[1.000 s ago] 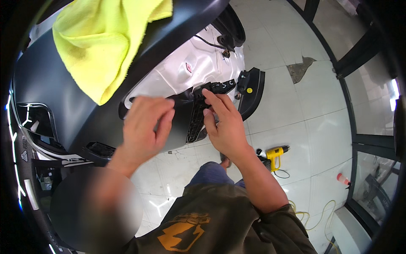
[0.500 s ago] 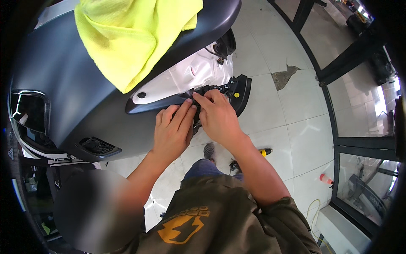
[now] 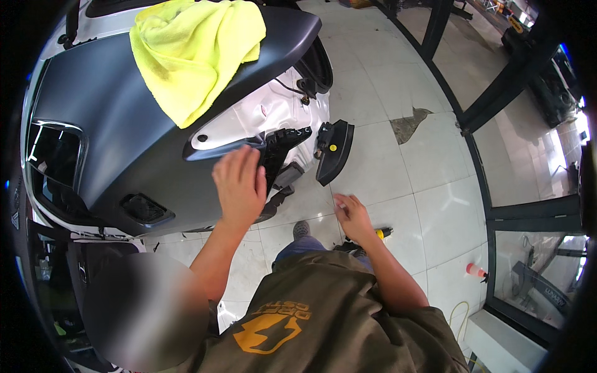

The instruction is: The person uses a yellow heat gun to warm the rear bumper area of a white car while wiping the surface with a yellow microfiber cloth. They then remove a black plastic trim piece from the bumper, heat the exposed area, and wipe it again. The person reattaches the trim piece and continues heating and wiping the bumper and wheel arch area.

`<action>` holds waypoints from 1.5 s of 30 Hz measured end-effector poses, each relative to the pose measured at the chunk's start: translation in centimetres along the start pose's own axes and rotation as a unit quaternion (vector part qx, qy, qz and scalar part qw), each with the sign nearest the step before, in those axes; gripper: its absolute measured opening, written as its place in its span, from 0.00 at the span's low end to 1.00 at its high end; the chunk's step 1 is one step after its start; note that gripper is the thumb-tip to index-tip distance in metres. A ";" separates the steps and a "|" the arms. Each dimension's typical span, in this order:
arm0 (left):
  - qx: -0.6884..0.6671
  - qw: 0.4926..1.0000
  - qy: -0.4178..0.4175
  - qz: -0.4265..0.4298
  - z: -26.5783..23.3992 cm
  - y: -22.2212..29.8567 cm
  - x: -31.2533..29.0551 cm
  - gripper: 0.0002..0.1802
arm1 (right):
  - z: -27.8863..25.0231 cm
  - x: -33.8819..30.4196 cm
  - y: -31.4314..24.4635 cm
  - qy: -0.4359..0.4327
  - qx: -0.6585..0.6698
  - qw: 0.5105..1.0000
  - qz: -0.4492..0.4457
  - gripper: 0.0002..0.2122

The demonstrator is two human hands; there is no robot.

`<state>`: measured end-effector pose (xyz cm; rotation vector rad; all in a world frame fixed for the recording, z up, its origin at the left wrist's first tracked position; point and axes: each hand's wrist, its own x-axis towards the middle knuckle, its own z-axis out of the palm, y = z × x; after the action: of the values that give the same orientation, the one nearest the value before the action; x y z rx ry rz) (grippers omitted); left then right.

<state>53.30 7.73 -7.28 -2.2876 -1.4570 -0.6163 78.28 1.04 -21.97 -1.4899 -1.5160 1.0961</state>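
One left hand [image 3: 240,193], one right hand [image 3: 356,221], one car panel [image 3: 152,161] at left
Left fingers, narrowly spread, overlap the panel's right end; right fingers curl apart, grip unclear; one yellow cloth [image 3: 198,56] lies farther.

- Bright yellow-green, crumpled cloth [image 3: 196,56], beyond the left hand [image 3: 240,189]
- Orange-and-white cone [image 3: 476,270], right of the right hand [image 3: 353,216]
- Jagged grey-brown floor patch [image 3: 405,128], beyond the right hand
- Black-framed glass partition [image 3: 538,219], far right of both
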 end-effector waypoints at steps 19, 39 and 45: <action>0.452 0.889 0.064 -0.048 9.4 -5.0 -2.2 0.29 | -3.8 -20.2 47.3 -0.080 -0.183 0.868 0.455 0.12; 0.083 0.968 0.203 -0.117 5.4 -7.6 1.6 0.31 | 20.7 -15.5 74.3 -0.045 -0.075 0.851 0.518 0.21; 0.308 0.947 0.079 -0.046 6.8 -2.9 -1.5 0.31 | 10.0 -15.6 65.0 -0.013 -0.073 0.922 0.381 0.21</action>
<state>51.22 11.33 -13.61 -1.6573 -1.4312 -0.2971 94.08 -17.66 -84.99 -2.2726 -1.0454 1.4468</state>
